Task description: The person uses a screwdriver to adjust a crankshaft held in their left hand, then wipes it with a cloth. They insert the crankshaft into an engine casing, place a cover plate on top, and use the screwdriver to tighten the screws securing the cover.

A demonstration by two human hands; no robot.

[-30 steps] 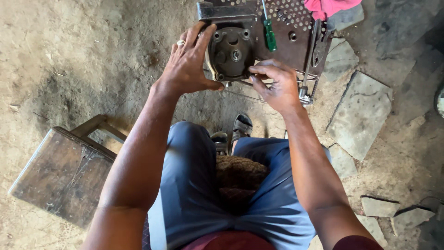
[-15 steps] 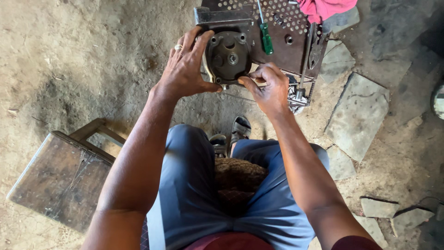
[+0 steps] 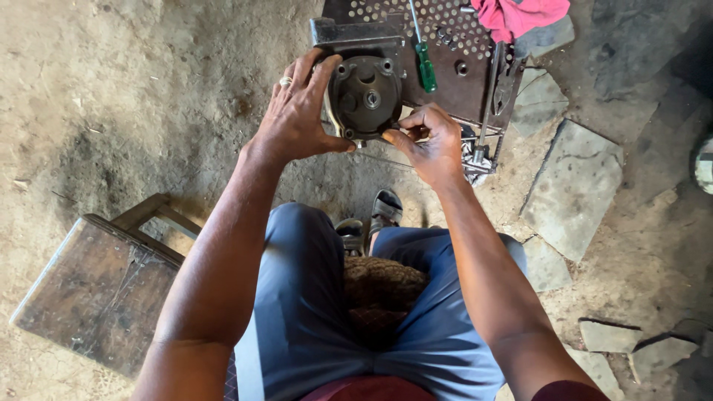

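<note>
Dirt floor: two hands [image 3: 297, 119] [image 3: 431, 145] grip one round metal housing [image 3: 365, 96].

Dirt-floor w'shop: perforated metal bench [image 3: 475, 82], screwdriver [image 3: 425, 63]

Both forearms reach forward from the knees, converging ahead. The left hand [image 3: 301, 111] is spread wide, fingers up, thumb hooked rightward, a ring on one finger. The right hand [image 3: 431, 141] is curled, thumb and fingertips pinched together

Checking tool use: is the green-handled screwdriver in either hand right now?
No: the green-handled screwdriver lies on the perforated metal plate, while the left hand and right hand grip the round metal housing.
</note>
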